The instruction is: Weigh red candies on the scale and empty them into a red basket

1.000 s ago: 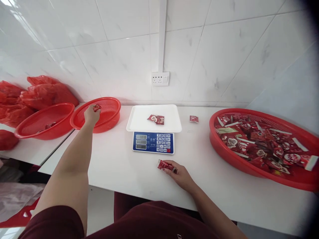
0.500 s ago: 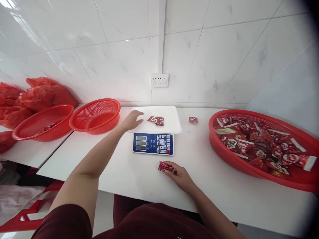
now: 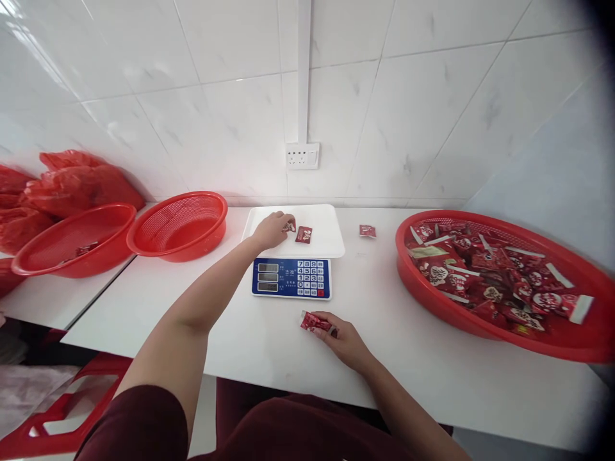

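Observation:
My left hand [image 3: 271, 229] reaches over the white pan of the weighing scale [image 3: 321, 244] and its fingers close on a red candy packet [image 3: 289, 225] lying there. A second red packet [image 3: 303, 235] lies beside it on the pan. My right hand [image 3: 342, 339] rests on the white table near the front edge, pinching another red candy packet [image 3: 312, 321]. The scale's blue keypad [image 3: 292, 278] faces me between the two hands.
A wide red basket [image 3: 485, 326] full of red candy packets stands at the right. One loose packet [image 3: 367, 231] lies right of the scale. A red mesh basket [image 3: 179, 225] and a red basin [image 3: 72, 241] sit at the left, red plastic bags [image 3: 72, 182] behind them.
My left hand let a packet go over the mesh basket, swung right to the scale pan and closed on a packet there. My right hand stayed put.

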Demonstrator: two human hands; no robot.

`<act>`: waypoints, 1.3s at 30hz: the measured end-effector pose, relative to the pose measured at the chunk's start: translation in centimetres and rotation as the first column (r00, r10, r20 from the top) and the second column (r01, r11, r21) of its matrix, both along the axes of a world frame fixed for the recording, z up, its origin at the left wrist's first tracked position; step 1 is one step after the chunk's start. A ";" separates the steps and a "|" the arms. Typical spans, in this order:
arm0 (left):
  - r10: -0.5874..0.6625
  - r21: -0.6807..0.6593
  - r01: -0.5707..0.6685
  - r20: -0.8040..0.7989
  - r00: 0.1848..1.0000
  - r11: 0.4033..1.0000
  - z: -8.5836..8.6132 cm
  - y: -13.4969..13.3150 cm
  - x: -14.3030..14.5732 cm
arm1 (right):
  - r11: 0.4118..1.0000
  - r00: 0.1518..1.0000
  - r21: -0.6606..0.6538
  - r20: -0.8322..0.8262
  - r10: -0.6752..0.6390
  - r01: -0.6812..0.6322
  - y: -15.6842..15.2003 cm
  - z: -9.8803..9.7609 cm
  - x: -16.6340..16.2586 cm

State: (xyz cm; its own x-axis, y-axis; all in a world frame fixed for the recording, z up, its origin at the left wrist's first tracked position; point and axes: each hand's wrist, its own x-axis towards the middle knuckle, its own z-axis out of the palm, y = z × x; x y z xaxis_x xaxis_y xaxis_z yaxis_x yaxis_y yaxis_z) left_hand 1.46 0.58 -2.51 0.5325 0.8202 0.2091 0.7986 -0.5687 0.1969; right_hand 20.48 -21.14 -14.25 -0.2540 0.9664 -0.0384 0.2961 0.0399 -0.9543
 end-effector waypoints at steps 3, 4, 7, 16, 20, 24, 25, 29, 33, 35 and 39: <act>0.160 0.061 -0.167 0.110 0.981 0.984 1.8 0.1 -3.3 | 1.000 1.000 0.001 -0.010 0.007 -0.007 0.0 0.0 0.1; 0.231 0.075 -0.244 0.151 0.961 0.967 2.4 0.4 -4.8 | 1.000 1.000 -0.002 -0.011 0.012 -0.012 0.0 0.0 0.1; 0.402 0.119 -0.436 0.230 0.886 0.892 3.9 1.2 -10.6 | 0.999 1.000 -0.015 0.000 0.030 -0.030 0.0 0.0 0.2; 0.616 -0.066 -0.635 0.338 0.712 0.770 3.2 1.7 -20.5 | 0.999 0.999 -0.035 0.018 0.034 -0.034 0.0 0.3 0.1; 0.426 -0.075 -0.420 0.215 0.879 0.904 2.3 1.4 -13.7 | 0.999 0.999 -0.037 0.028 0.036 -0.035 0.1 0.4 0.1; 0.131 -0.182 -0.103 0.147 0.980 0.978 1.0 0.3 -3.4 | 0.999 0.999 -0.021 0.022 0.032 -0.031 0.1 0.1 0.0; 0.065 -0.210 -0.038 0.125 0.990 0.977 0.7 -0.2 -1.0 | 0.999 0.999 -0.017 0.019 0.030 -0.030 0.1 0.0 0.0; 0.054 -0.165 -0.053 -0.002 0.999 0.985 -0.4 -1.5 5.2 | 1.000 1.000 0.000 0.014 0.002 -0.002 0.0 -0.3 0.0; 0.103 -0.126 -0.101 0.011 0.995 0.987 -0.9 -1.3 6.2 | 1.000 1.000 0.020 0.003 0.000 0.000 0.0 -0.3 0.1; 0.107 -0.123 -0.102 0.038 0.994 0.987 -1.1 -0.9 5.7 | 1.000 1.000 0.021 0.000 0.010 -0.010 0.0 -0.3 0.1; 0.114 -0.120 -0.091 0.206 0.972 0.989 -1.6 -1.0 4.2 | 1.000 1.000 0.008 0.017 0.022 -0.022 0.1 -0.2 0.1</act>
